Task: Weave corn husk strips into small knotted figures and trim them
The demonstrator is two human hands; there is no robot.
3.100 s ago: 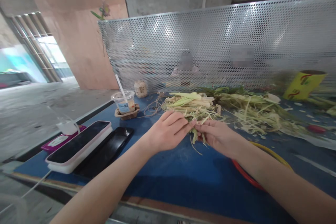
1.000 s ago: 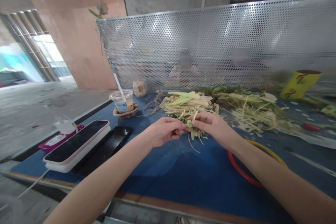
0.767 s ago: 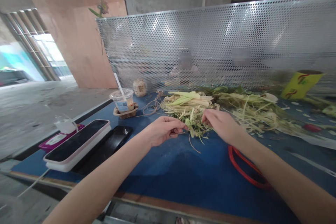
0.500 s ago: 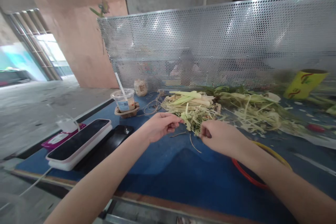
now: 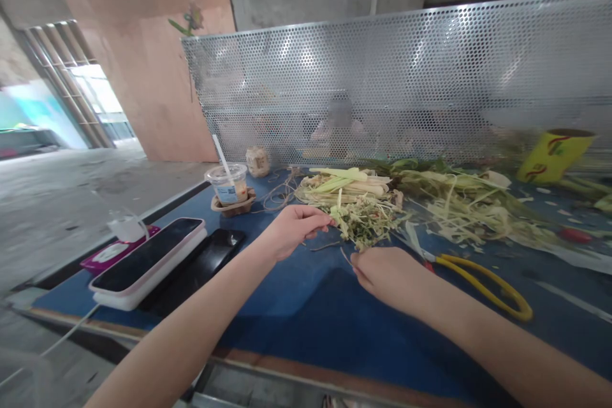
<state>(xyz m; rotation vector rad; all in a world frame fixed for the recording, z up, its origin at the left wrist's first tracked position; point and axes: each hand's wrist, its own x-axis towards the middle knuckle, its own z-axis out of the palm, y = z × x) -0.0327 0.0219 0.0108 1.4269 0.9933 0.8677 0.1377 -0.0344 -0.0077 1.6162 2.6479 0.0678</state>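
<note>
I see two bare hands working over a blue desk (image 5: 296,312). They are apart from each other. The left hand (image 5: 297,231) pinches the left end of a messy green bundle (image 5: 370,223). That bundle lies in the middle of the desk, a bit toward the far edge. The right hand (image 5: 392,277) is low, just in front of the bundle. A thin string (image 5: 345,257) meets its fingertips, but from here I cannot tell if they grip it.

Scissors (image 5: 444,260) lie just right of the right hand. Pale stalks (image 5: 351,182) are piled behind the bundle, and loose leaves (image 5: 459,201) spread toward the right edge. A cup (image 5: 229,186) with a straw sits near the left edge. By the near left corner I see a pink-edged phone (image 5: 148,261). A yellow tube (image 5: 554,156) is near the far right corner.
</note>
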